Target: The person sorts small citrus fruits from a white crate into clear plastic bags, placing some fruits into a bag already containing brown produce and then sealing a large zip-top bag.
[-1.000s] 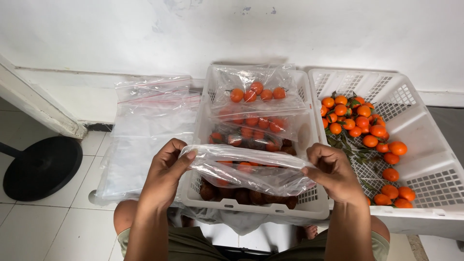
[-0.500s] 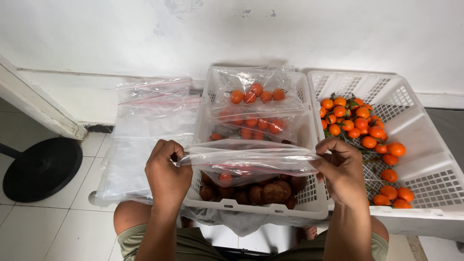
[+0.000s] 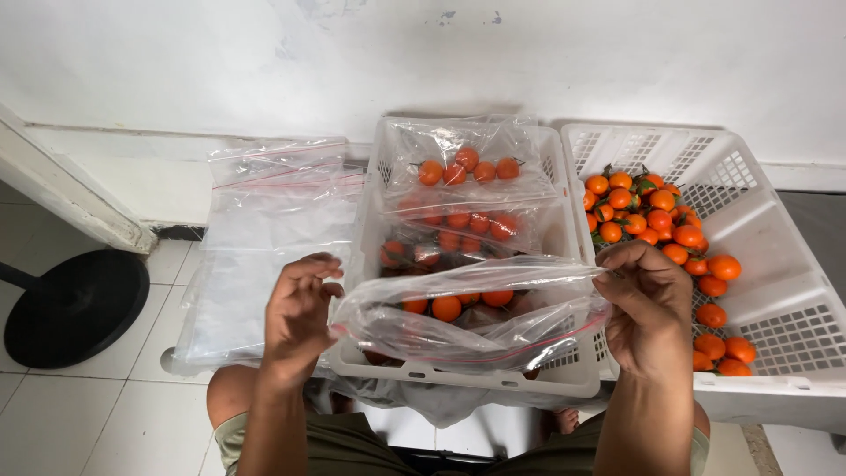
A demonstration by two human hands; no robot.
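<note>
I hold a clear zip bag [image 3: 480,330] with a red seal strip stretched between both hands above the near end of the middle white crate [image 3: 458,375]. My left hand [image 3: 300,313] pinches its left end and my right hand [image 3: 643,308] grips its right end. The bag's mouth gapes open and looks empty; small orange fruits [image 3: 449,307] show through it from the crate below. Filled bags of orange fruit [image 3: 467,167] lie further back in the same crate.
A second white crate [image 3: 775,264] on the right holds loose orange fruits with green stems [image 3: 656,220]. A stack of empty clear zip bags [image 3: 264,238] lies on the left. A black round base [image 3: 75,304] sits on the tiled floor, and a white wall is behind.
The bag was held flat with its top pressed together; now its mouth has been pulled open and my hands have moved slightly apart and lower.
</note>
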